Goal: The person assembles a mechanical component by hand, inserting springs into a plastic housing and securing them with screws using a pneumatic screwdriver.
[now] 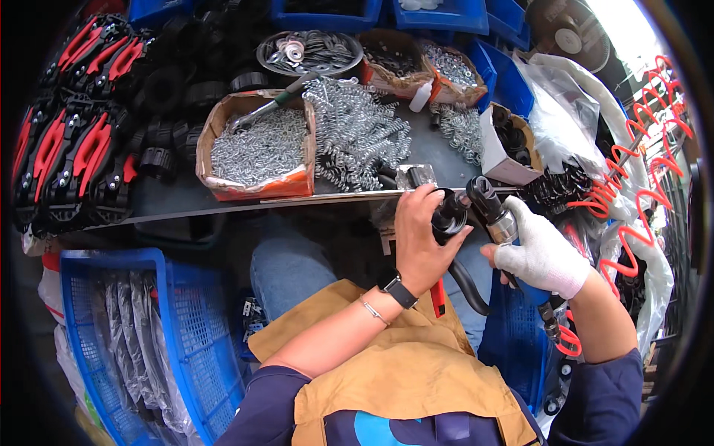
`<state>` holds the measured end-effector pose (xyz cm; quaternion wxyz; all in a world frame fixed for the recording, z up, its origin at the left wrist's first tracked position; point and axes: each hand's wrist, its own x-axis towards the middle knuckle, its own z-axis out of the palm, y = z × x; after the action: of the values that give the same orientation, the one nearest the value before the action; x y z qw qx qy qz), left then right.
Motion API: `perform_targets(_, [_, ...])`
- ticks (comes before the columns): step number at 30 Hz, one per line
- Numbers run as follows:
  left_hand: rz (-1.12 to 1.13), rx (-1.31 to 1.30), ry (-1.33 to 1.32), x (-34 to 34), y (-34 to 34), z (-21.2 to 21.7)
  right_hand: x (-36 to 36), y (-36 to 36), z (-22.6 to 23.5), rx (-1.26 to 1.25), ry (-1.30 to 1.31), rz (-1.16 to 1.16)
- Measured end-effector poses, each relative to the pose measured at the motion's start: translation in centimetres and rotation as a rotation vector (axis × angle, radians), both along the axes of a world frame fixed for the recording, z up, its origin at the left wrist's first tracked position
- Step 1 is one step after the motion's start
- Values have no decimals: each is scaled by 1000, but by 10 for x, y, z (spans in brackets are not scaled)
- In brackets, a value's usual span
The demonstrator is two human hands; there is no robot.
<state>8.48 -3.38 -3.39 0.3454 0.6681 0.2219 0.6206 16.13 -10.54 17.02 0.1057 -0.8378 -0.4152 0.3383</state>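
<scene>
My bare left hand [421,241] is closed around a black plastic part [449,221] at the bench's front edge. Below that hand hang a curved black arm [469,288] and a red lever [438,297], seemingly of the same piece. In a white glove, my right hand [547,254] grips an air ratchet wrench [503,227] with a black angled head, a metal collar and a blue handle. The wrench's head points at the black part, and its tip meets or nearly meets it. My left fingers partly hide the part.
Along the bench [167,199] stand a carton of small metal pieces [260,149], a heap of springs [357,134] and a bowl of washers [320,53]. Black-and-red assemblies [63,152] lie far left. A red coiled hose [628,241] hangs at right; a blue crate [190,327] stands lower left.
</scene>
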Motion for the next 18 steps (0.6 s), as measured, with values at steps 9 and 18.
perform_targets(9, [-111,-27,-72,-10,5,1,-3,17,2,-79,87,-51])
perform_targets(18, [-278,72,61,-12,13,-7,58,28,-1,-37,-202,533])
